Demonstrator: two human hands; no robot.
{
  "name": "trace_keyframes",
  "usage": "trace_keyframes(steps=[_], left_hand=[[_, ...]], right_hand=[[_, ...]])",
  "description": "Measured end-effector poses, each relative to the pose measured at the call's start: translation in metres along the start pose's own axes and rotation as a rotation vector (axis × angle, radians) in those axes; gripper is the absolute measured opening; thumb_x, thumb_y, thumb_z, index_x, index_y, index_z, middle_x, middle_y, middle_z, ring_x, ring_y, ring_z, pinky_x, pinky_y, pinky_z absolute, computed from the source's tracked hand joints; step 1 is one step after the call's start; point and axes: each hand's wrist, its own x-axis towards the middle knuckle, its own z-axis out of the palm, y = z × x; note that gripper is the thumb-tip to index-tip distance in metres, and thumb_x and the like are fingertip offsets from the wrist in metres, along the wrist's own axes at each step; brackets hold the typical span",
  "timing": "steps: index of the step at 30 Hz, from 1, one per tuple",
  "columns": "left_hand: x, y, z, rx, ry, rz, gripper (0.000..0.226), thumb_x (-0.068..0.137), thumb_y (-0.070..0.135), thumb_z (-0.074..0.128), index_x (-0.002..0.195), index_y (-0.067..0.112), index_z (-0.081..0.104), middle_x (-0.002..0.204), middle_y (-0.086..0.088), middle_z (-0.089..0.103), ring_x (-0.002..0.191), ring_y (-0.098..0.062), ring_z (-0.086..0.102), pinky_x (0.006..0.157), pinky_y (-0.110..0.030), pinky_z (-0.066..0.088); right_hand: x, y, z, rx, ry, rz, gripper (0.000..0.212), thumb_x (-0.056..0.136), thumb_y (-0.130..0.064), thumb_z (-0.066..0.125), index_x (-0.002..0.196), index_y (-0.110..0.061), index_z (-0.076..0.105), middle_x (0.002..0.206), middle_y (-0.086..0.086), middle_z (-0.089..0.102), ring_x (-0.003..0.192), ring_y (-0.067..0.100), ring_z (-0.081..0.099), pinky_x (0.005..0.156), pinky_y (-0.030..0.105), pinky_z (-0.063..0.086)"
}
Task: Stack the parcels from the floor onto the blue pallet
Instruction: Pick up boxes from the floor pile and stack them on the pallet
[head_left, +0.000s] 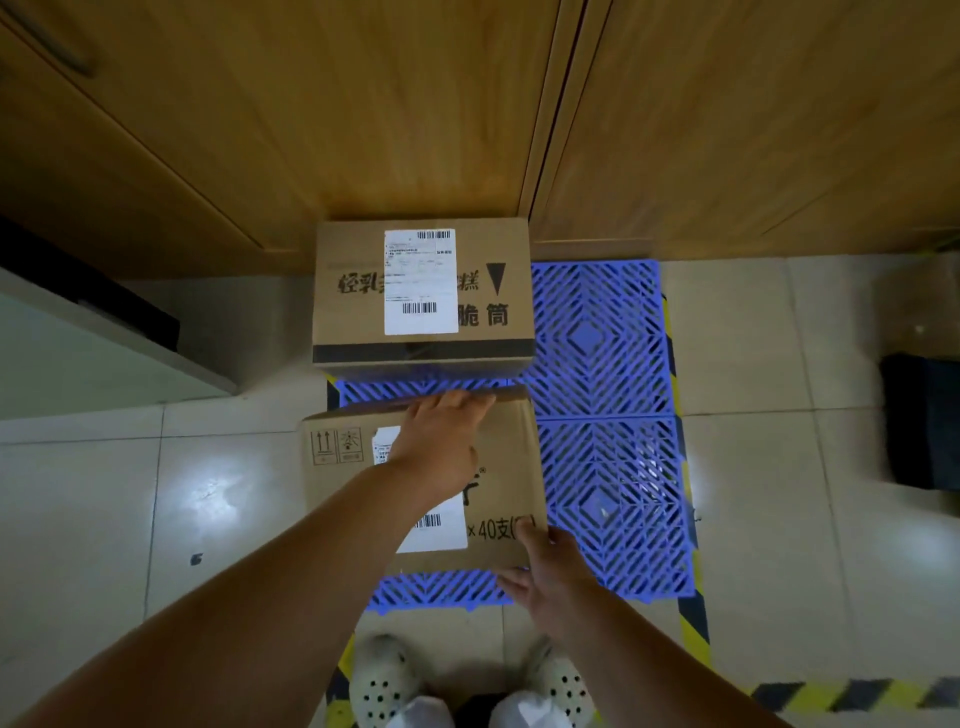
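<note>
Here the left hand (441, 447) lies flat on top of the near cardboard parcel (498, 478), fingers straight and reaching its far edge, while the right hand (550, 577) cups the parcel's near right corner, thumb on top; its fingers seem loosely curled, though the grip is hard to judge. The parcel sits on the blue pallet (608, 338), just before a second labelled parcel (423, 296) by the wooden cabinet (363, 104).
</note>
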Motion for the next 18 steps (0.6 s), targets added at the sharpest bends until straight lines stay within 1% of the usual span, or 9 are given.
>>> trace_keyframes(steps=[4,7,10,12,14,15,16,17,18], left_hand=[[0.018,-0.005,0.009,0.038,-0.008,0.027,0.072,0.089,0.009,0.049,0.15,0.027,0.017,0.154,0.0,0.023,0.142,-0.023,0.018,0.116,-0.036,0.011],[0.029,-0.01,0.016,0.047,-0.025,0.063,0.075,0.088,0.004,0.047,0.151,0.026,0.013,0.158,0.002,0.016,0.145,-0.018,0.012,0.117,-0.034,0.005],[0.031,-0.019,0.025,0.071,-0.015,0.095,0.077,0.09,0.0,0.046,0.152,0.024,0.006,0.16,0.003,0.005,0.147,-0.015,0.0,0.117,-0.031,-0.003],[0.022,-0.03,0.032,0.117,0.069,0.081,0.082,0.089,0.0,0.048,0.151,0.024,0.001,0.16,0.003,-0.002,0.146,-0.014,-0.009,0.116,-0.031,-0.009],[0.004,-0.043,0.043,0.131,0.171,-0.019,0.09,0.089,0.007,0.053,0.148,0.027,-0.013,0.159,0.002,-0.011,0.144,-0.015,-0.019,0.115,-0.034,-0.014],[-0.007,-0.05,0.048,0.109,0.219,-0.097,0.092,0.089,0.01,0.053,0.144,0.028,-0.019,0.159,0.001,-0.014,0.142,-0.016,-0.022,0.115,-0.036,-0.014],[-0.018,-0.057,0.055,0.064,0.264,-0.183,0.094,0.089,0.013,0.054,0.142,0.029,-0.022,0.158,-0.002,-0.014,0.142,-0.017,-0.023,0.117,-0.039,-0.012],[-0.029,-0.064,0.06,-0.002,0.297,-0.276,0.097,0.088,0.015,0.057,0.144,0.028,-0.021,0.159,-0.004,-0.012,0.143,-0.02,-0.02,0.118,-0.044,-0.007],[-0.038,-0.071,0.065,-0.083,0.305,-0.373,0.099,0.086,0.018,0.06,0.148,0.026,-0.016,0.159,-0.007,-0.009,0.144,-0.024,-0.017,0.118,-0.049,-0.002]], right_hand=[[0.021,-0.004,0.002,-0.034,-0.033,0.008,0.035,0.095,-0.013,0.055,0.127,-0.011,0.039,0.125,0.013,0.05,0.115,0.043,0.054,0.099,0.05,0.043],[0.034,-0.004,0.002,-0.115,-0.036,-0.002,0.037,0.092,-0.001,0.055,0.124,-0.01,0.039,0.128,0.016,0.051,0.115,0.041,0.055,0.103,0.049,0.042],[0.042,-0.004,0.003,-0.165,-0.01,-0.038,0.035,0.093,0.003,0.05,0.122,-0.012,0.037,0.123,0.018,0.053,0.108,0.038,0.059,0.102,0.045,0.042],[0.045,-0.007,0.003,-0.187,0.004,-0.074,0.031,0.093,0.001,0.051,0.115,-0.014,0.035,0.115,0.02,0.052,0.1,0.037,0.061,0.1,0.044,0.044],[0.049,-0.009,0.003,-0.292,0.039,-0.133,0.029,0.091,-0.004,0.055,0.115,-0.011,0.039,0.106,0.02,0.055,0.093,0.036,0.06,0.089,0.042,0.049],[0.051,-0.009,0.003,-0.372,0.06,-0.169,0.034,0.09,-0.009,0.058,0.12,-0.009,0.042,0.103,0.017,0.055,0.088,0.034,0.059,0.081,0.039,0.05],[0.053,-0.01,0.003,-0.46,0.083,-0.213,0.043,0.088,-0.014,0.061,0.127,-0.01,0.043,0.107,0.016,0.054,0.085,0.031,0.057,0.075,0.037,0.049],[0.053,-0.011,0.003,-0.557,0.107,-0.263,0.054,0.087,-0.017,0.063,0.135,-0.013,0.04,0.12,0.015,0.051,0.091,0.032,0.057,0.075,0.037,0.05],[0.053,-0.012,0.003,-0.66,0.134,-0.321,0.065,0.086,-0.019,0.064,0.143,-0.017,0.032,0.135,0.015,0.042,0.104,0.034,0.055,0.081,0.04,0.052]])
